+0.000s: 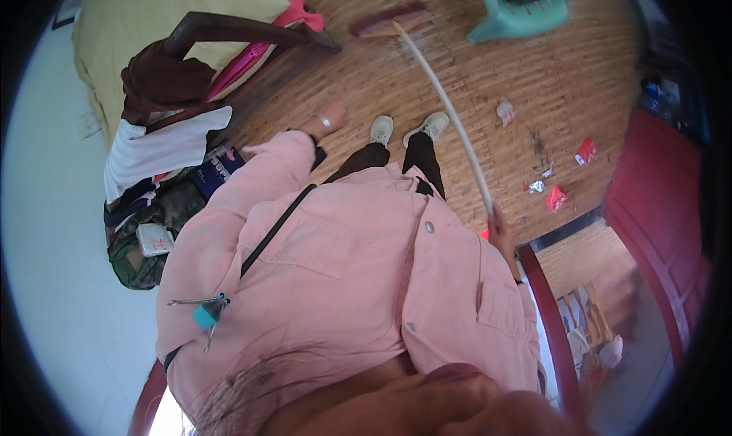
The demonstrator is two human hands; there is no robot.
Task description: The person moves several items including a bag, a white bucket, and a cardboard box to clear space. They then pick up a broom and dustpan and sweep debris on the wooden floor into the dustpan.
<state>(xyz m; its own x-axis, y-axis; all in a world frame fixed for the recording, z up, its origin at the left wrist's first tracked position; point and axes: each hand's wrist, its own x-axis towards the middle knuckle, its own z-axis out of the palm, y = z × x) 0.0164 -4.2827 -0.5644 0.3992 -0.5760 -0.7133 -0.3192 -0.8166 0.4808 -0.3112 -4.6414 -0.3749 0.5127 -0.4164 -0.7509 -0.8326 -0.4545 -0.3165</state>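
Observation:
My right hand (pixel 501 238) is closed round the upper end of a long pale broom handle (pixel 456 116). The handle slants forward and left to a broom head (pixel 390 20) with dark red bristles, which rests on the floor beyond my shoes. My left hand (pixel 333 117), with a light band at the wrist, hangs over the floor on the left, apart from the broom. Nothing shows in it, but its fingers are too foreshortened to make out. To the right of the handle lie red wrappers (pixel 557 199), a crumpled whitish wrapper (pixel 505 112) and silvery scraps (pixel 537 186).
A bed (pixel 114 47) with a dark wooden frame stands at the left, a white cloth (pixel 164 150) draped over it. Bags and a blue box (pixel 216 173) sit beside it. A teal plastic chair (pixel 526 17) stands ahead. On the right are a red door (pixel 656 192) and a threshold.

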